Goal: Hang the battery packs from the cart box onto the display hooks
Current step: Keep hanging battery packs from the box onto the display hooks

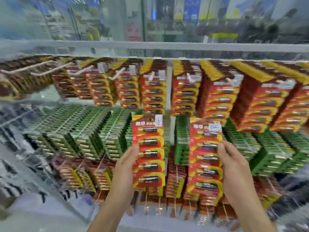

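- Head view is smeared across most of the frame; the display rack [168, 91] and the room above it blur into streaks, and only the two held packs and the hands read sharply; both forearms are cut off by the bottom edge; the print on the packs and on their white price stickers is too soft to read.
- The left hand [124, 166] grips the left battery pack [148, 151] by its left edge, thumb on the front and fingers hidden behind the card; the right hand [234, 169] grips the right battery pack [206, 156] by its right edge in the same way; the two packs are held upright, side by side but apart, in front of the rack's middle rows.
- Each pack is a flat red and yellow card with five batteries lying crosswise under clear, glossy blisters; the batteries are black with gold ends.
- The rack carries dense rows of hanging packs: red packs [217, 97] on the top row with pale hooks [117, 76] poking out, green packs [87, 136] below, more red ones lowest.
- A pale shelf rail [150, 47] runs above the rack; behind it is a blurred shop interior; the floor [41, 213] below left is pale grey.
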{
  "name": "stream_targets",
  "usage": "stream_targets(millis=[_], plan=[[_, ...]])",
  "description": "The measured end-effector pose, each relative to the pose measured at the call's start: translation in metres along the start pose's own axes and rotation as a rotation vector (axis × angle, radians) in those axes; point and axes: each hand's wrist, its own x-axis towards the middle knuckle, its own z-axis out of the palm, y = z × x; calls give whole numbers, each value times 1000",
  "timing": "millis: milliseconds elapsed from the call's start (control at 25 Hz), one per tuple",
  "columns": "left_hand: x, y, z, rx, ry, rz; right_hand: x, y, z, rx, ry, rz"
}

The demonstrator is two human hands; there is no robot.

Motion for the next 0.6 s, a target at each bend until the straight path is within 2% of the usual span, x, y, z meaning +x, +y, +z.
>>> stream_targets(millis=[280,440,600], plan=[[27,46,-92,-90,1,-31,1,13,100,29,-45,16],[36,70,-100,-72,10,-38,6,19,131,27,-86,47],[44,98,-80,33,-35,79,15,20,138,30,-90,69]])
